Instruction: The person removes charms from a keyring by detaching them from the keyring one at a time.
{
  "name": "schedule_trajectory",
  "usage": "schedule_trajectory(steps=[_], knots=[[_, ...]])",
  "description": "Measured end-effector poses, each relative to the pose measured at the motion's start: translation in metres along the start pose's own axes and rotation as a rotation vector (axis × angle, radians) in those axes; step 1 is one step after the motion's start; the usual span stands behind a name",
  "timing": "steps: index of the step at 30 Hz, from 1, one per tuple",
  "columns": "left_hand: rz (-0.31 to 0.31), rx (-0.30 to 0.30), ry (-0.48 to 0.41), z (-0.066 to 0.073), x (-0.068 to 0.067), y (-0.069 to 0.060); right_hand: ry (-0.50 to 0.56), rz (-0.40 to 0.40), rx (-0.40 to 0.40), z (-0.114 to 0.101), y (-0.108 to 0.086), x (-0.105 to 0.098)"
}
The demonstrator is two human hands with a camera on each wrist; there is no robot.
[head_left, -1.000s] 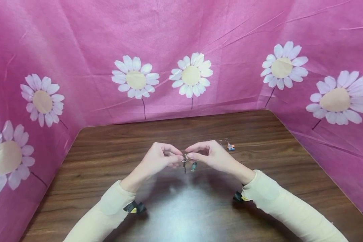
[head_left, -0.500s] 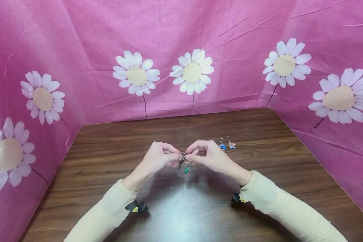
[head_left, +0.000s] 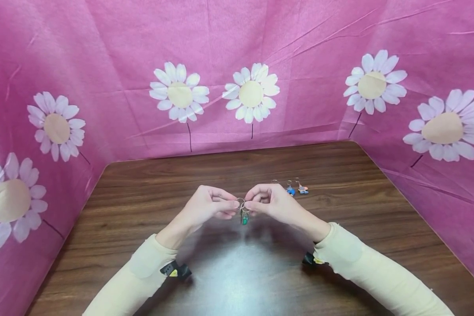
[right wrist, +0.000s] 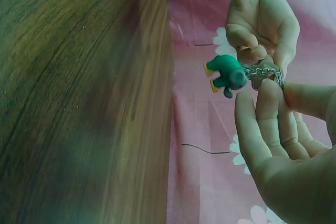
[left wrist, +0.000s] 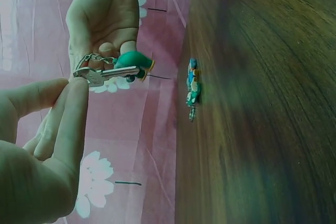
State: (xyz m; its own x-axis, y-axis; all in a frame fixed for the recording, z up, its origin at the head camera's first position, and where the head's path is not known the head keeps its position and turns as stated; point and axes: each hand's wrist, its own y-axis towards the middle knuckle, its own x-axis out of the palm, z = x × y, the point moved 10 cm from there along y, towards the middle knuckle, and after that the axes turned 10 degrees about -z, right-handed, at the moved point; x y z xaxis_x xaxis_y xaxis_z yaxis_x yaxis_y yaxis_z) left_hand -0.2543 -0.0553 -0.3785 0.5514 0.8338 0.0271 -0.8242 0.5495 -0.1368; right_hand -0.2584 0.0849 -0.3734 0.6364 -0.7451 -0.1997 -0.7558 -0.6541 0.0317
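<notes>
Both hands are raised over the middle of the table, fingertips nearly meeting. My left hand (head_left: pixel 208 205) pinches a metal ring with a silver key (left wrist: pixel 107 75) hanging by it. My right hand (head_left: pixel 275 204) pinches the split ring (right wrist: pixel 280 80) of a keychain between thumb and fingers. From its short chain dangles a small green figure (right wrist: pixel 227 70) with yellow feet, close beside the key. The rings overlap between the fingertips in the head view; whether they are linked cannot be made out.
Behind my right hand lie several more keychains, among them a blue one (head_left: pixel 290 191) and an orange-and-blue one (head_left: pixel 303 189). A pink cloth with daisies (head_left: pixel 217 39) walls the brown wooden table (head_left: pixel 154 184) at the back and both sides.
The key and the green figure swing and turn beneath the fingers, now hanging close together. The rings have shifted slightly between the fingertips; both hands stay nearly in place.
</notes>
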Motion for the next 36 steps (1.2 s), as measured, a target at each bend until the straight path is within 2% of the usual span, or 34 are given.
schedule_trajectory(steps=[7, 16, 24, 30, 36], knots=[[0.003, -0.018, -0.051, -0.002, 0.001, 0.001, 0.196, -0.032, 0.038, 0.006, 0.000, 0.001], [0.044, 0.003, -0.040, 0.000, -0.001, 0.002, 0.324, -0.035, 0.110, 0.013, -0.001, 0.002], [0.061, 0.034, 0.027, 0.004, 0.002, -0.001, 0.289, 0.003, 0.086, 0.017, -0.001, 0.000], [0.042, 0.055, 0.002, 0.005, 0.002, 0.000, 0.285, 0.004, 0.062, 0.014, 0.000, 0.000], [0.034, 0.063, -0.010, 0.005, 0.000, 0.000, 0.236, 0.005, 0.084, 0.011, -0.001, 0.000]])
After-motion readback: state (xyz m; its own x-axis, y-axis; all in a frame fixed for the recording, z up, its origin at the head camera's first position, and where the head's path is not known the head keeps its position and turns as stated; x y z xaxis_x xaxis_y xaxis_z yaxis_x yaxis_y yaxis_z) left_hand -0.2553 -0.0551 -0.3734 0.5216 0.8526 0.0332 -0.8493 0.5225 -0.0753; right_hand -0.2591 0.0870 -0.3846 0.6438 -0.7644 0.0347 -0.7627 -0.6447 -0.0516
